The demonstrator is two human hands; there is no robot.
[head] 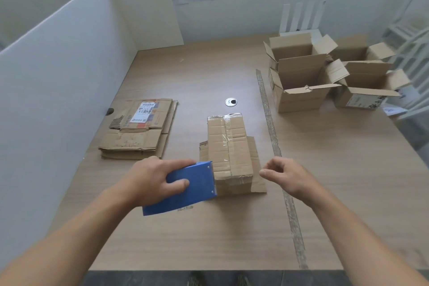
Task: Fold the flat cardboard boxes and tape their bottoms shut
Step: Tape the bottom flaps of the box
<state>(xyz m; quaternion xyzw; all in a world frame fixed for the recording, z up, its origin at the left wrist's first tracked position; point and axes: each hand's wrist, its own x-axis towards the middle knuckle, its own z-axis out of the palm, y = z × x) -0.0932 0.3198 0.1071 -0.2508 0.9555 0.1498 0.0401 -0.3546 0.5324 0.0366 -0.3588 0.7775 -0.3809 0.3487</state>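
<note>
A small cardboard box [228, 146] stands bottom-up in the middle of the table, with clear tape running along its centre seam and its flaps spread out below it. My left hand [153, 176] grips a blue tape dispenser [185, 187], whose front edge sits at the near left end of the box. My right hand [285, 175] hovers just right of the box, fingers loosely curled, holding nothing. A stack of flat cardboard boxes [139, 130], one with a shipping label, lies to the left.
Several folded, open-topped boxes [325, 74] stand at the back right of the wooden table [209, 234]. A strip of old tape [274, 146] runs down the tabletop. A round metal grommet [231, 101] sits behind the box. White partition panels [58, 88] wall off the left side.
</note>
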